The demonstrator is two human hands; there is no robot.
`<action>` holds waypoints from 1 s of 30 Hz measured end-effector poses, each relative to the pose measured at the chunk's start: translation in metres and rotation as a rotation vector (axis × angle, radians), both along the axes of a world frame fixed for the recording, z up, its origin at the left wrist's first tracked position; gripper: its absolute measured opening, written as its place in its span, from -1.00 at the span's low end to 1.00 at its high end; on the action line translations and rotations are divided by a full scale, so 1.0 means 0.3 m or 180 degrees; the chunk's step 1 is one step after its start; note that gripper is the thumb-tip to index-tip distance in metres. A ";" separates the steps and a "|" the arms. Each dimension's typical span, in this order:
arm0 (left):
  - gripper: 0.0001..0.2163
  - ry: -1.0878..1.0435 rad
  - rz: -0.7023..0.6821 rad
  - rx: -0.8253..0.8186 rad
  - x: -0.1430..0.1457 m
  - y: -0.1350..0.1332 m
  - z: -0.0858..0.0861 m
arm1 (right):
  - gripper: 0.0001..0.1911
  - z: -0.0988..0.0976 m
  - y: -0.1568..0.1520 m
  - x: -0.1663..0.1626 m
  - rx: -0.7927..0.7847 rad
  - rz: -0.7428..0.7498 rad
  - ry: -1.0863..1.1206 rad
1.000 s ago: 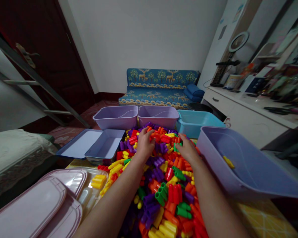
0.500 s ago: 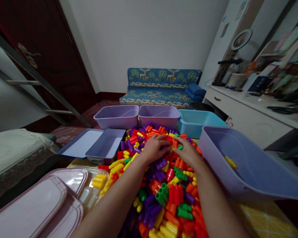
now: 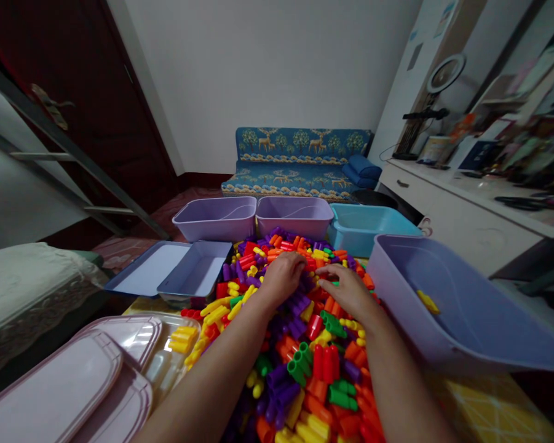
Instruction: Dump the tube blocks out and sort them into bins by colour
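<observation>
A heap of plastic building pieces (image 3: 299, 363) in red, orange, yellow, green and purple covers the middle of the table. Many are short tubes joined side by side. Over the far part of the heap, my left hand (image 3: 283, 277) has its fingers curled down among the pieces; whatever they hold is hidden. Just to its right, my right hand (image 3: 345, 289) reaches in with fingers apart and bent, close to red and green pieces, with nothing visible in its grasp.
Two purple bins (image 3: 214, 219) and a blue bin (image 3: 371, 227) line the far side. A larger purple bin (image 3: 443, 314) at right holds a yellow piece (image 3: 428, 301). An open shallow box (image 3: 198, 267) and pale lids (image 3: 50, 387) lie left, with a yellow piece (image 3: 183, 338) there.
My left hand has drawn in slightly and its fingers have curled more. My right hand has shifted a little down, leaving a wider gap between the hands.
</observation>
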State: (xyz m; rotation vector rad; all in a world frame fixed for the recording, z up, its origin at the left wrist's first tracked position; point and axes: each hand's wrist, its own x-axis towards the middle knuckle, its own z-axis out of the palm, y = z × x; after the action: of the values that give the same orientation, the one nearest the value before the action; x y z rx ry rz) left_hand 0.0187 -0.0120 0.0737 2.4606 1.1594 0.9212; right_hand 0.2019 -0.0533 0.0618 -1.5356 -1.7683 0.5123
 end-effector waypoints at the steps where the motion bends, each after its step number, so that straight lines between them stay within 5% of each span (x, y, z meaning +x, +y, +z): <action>1: -0.76 -0.0005 0.0085 -0.0025 0.001 -0.001 -0.001 | -0.75 0.004 -0.001 -0.002 0.0005 -0.0013 0.0018; 17: -0.61 0.0245 0.0061 -0.0080 -0.001 -0.027 0.011 | -0.72 0.027 -0.011 -0.020 0.0020 -0.0226 0.0545; 30: -0.49 -0.0826 0.0098 -0.0622 -0.005 -0.026 -0.003 | -0.72 0.064 -0.026 -0.042 0.0093 -0.0029 0.1318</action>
State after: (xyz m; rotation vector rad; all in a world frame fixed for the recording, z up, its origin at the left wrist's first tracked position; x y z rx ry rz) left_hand 0.0172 -0.0198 0.0726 2.1037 1.1400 1.0459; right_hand 0.1893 -0.0610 0.0811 -1.3041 -1.4417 0.7373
